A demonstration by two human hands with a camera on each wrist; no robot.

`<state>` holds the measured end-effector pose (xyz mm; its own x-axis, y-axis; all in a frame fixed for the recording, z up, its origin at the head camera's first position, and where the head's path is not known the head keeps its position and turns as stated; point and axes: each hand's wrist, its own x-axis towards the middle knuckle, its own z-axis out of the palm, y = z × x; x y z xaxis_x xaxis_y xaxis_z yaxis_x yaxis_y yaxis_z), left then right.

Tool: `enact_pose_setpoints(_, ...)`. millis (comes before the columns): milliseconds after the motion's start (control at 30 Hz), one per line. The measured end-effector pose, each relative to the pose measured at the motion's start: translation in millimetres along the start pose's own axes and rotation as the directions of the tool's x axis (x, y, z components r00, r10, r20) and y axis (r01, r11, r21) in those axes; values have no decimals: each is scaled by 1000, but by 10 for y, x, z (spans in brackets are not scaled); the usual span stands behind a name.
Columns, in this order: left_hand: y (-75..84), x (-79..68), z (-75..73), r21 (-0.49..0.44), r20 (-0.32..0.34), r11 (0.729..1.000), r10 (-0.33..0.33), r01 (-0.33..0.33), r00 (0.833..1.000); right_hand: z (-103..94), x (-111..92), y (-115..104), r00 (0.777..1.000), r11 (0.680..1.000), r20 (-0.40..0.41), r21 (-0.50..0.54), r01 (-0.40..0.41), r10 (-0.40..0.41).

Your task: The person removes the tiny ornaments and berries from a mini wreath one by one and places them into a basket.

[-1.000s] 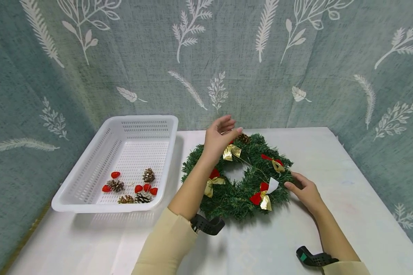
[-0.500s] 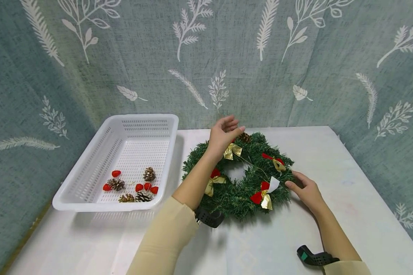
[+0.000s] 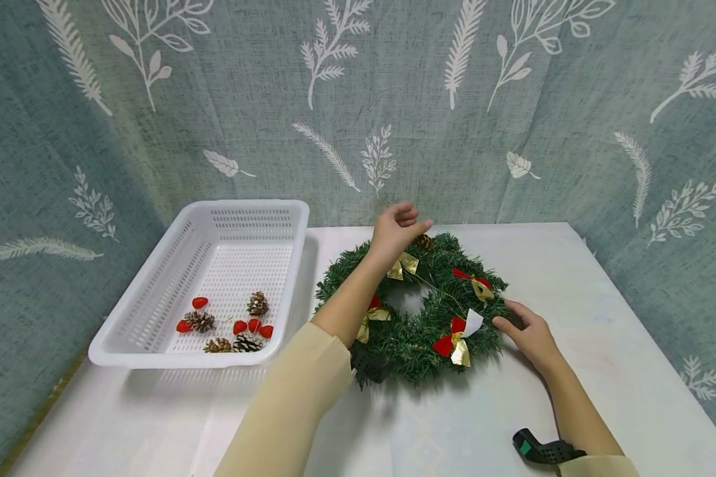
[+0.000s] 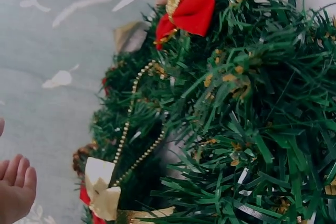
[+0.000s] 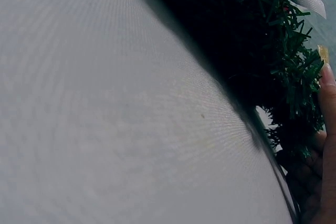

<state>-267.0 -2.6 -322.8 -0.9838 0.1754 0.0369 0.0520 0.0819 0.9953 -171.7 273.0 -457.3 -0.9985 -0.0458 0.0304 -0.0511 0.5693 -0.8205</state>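
Observation:
A green wreath (image 3: 417, 361) with several red and gold bows lies flat on the table. Over its far side, close to a pine cone (image 3: 425, 242), hovers my left hand (image 3: 396, 228), fingers loosely bent and holding nothing. The left wrist view shows that hand (image 4: 17, 190) apart from the greenery, near a pale gold bow (image 4: 101, 188) and a beaded gold cord (image 4: 122, 139). My right hand (image 3: 532, 334) grips the wreath's right edge. In the right wrist view the thumb (image 5: 328, 95) is on the outer side, other fingers partly hidden beneath the branches.
On the left stands a white slotted basket (image 3: 137, 360) holding several pine cones (image 3: 258, 304) and red berry-like pieces (image 3: 199, 303). A green cloth (image 3: 262, 132) with white leaf prints hangs behind the white table (image 3: 579, 291).
My left hand has shifted slightly right over the far side of the wreath, its forearm following and covering more of the left part. The right hand and wreath stay as they were.

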Motion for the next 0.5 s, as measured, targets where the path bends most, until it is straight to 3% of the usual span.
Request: enact_pose_setpoints(500, -267, 139, 64, 128, -35, 990, -52, 56, 998, 19, 8, 29, 1000, 1000, -15, 13, 7, -7)
